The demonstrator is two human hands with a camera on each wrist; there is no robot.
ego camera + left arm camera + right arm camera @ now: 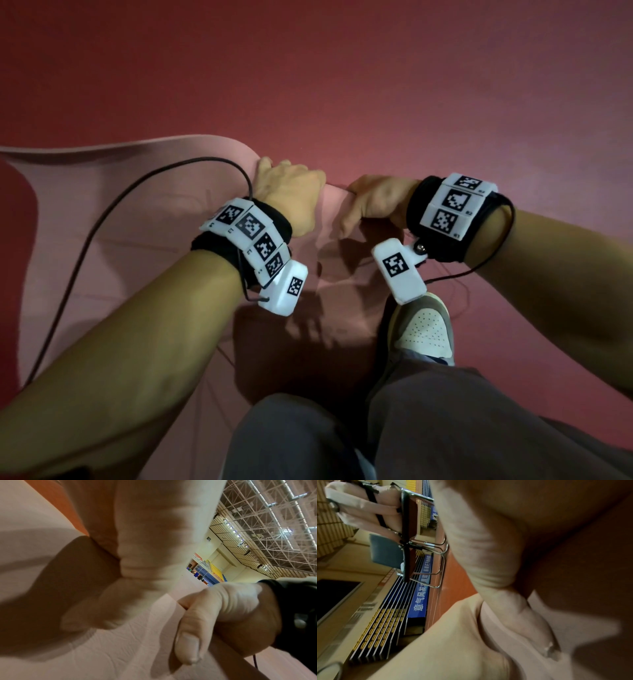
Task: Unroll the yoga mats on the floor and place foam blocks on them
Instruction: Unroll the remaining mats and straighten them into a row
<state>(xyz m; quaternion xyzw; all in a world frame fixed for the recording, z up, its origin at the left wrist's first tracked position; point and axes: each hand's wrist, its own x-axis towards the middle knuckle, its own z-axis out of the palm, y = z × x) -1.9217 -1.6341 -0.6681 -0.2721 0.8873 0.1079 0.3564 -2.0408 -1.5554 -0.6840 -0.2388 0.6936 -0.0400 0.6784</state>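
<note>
A pink yoga mat [137, 212] is lifted off the red floor [342, 85], with its top edge bunched between my two hands and the rest sagging left and down toward my legs. My left hand [291, 192] grips that edge with curled fingers. Just to its right, my right hand [370, 205] grips the same edge. In the left wrist view my right hand's thumb [188, 635] lies pressed on the mat [111, 655] below my left hand [145, 547]. The right wrist view shows my right hand [488, 547] on the mat [582, 626]. No foam block shows in the head view.
My shoe [424, 329] stands on the floor beside the hanging mat. A black cable [85, 240] loops from my left wrist across the mat. In the right wrist view, metal-framed chairs [423, 547] carry a strapped pink roll [359, 507] and a grey-blue slab [385, 550].
</note>
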